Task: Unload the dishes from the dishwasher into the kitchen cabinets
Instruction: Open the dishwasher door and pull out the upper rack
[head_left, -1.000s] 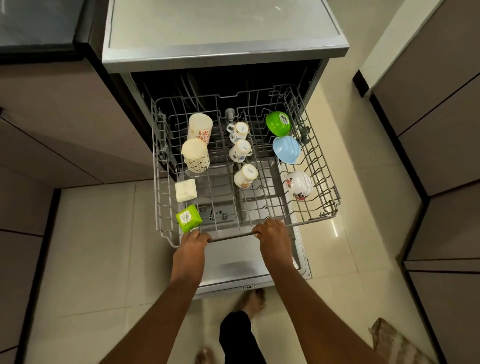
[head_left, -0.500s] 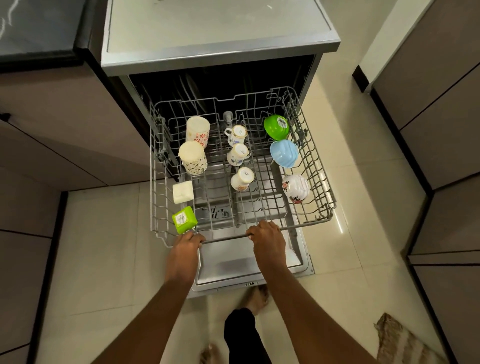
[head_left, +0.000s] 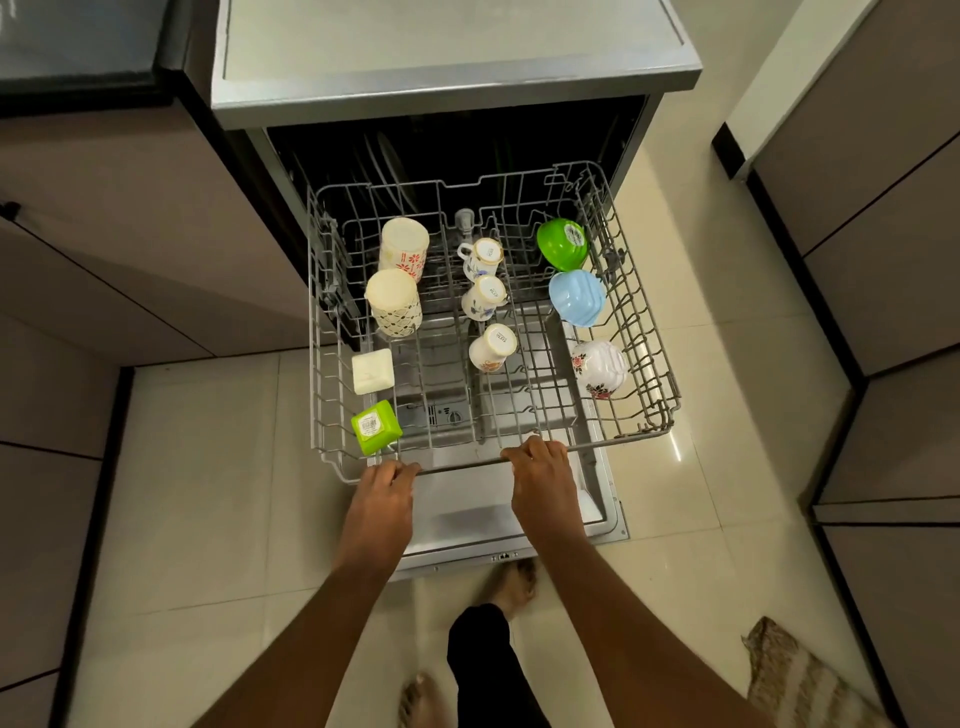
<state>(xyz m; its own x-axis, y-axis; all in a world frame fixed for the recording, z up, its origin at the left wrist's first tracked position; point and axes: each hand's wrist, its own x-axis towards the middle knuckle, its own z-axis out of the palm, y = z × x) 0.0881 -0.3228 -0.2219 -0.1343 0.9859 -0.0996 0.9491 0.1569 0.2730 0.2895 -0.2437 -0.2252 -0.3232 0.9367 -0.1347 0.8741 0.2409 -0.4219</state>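
Front bar of wire rack (head_left: 332, 364) is gripped by left hand (head_left: 382, 501) and right hand (head_left: 545, 480) | upturned cups and bowls are held in rack | plates (head_left: 387, 169) barely made out in dark dishwasher (head_left: 452, 78) interior

I had both arms stretched forward and down, left hand (head_left: 382, 496) and right hand (head_left: 543, 475) side by side, knuckles up, fingers curled over one bar.

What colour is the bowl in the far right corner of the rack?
Bright green bowl, seen in the head view.
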